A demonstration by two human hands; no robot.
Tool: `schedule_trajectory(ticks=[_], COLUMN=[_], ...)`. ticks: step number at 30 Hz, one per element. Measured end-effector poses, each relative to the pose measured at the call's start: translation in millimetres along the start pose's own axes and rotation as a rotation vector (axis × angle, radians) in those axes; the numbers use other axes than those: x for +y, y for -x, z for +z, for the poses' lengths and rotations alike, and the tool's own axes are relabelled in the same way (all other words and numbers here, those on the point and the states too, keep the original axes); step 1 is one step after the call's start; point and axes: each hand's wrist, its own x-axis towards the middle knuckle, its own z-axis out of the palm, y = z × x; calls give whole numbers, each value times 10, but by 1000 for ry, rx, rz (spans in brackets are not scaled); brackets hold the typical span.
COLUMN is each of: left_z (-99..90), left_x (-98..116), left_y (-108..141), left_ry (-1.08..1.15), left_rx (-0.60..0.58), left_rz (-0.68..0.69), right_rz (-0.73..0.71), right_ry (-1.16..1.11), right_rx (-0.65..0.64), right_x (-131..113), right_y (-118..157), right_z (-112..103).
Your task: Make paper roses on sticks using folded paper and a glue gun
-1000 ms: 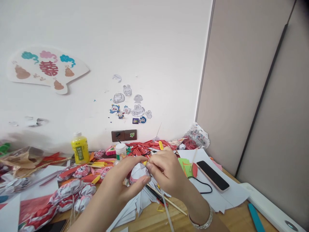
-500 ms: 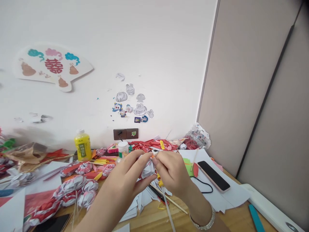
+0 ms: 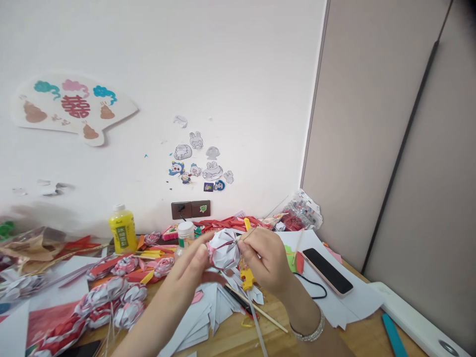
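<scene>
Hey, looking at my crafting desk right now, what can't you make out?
In the head view:
Paper ball, far side: turned away from the camera.
Thin strand, pinched part: covered by the right hand.
White-capped jar, bottom: behind the left hand.
Yellow tool, upper part: partly behind the right hand.
Turquoise strip, near end: cut off by the bottom edge.
Yellow bottle, fine print: too small.

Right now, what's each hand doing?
Left hand: holding the folded-paper ball from its side.
Right hand: closed, pinching a thin strand at the ball.
</scene>
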Motion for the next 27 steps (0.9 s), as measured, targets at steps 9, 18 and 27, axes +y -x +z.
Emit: schedule_trajectory(ticks=[9, 18, 27], left_z=[49, 38, 34], left_x=[-37, -43, -22], left_y=[-62, 31, 42], left_ry=[164, -222, -93], left_rx=[5, 141, 111], left_rz=[15, 184, 244], right_rz=[87, 414, 414], right_ry=[-42, -412, -398], right_rx=[-25, -127, -170], right_x=[-2, -54, -51], right_y=[-1, -47, -60], right_z=[-20, -102, -100])
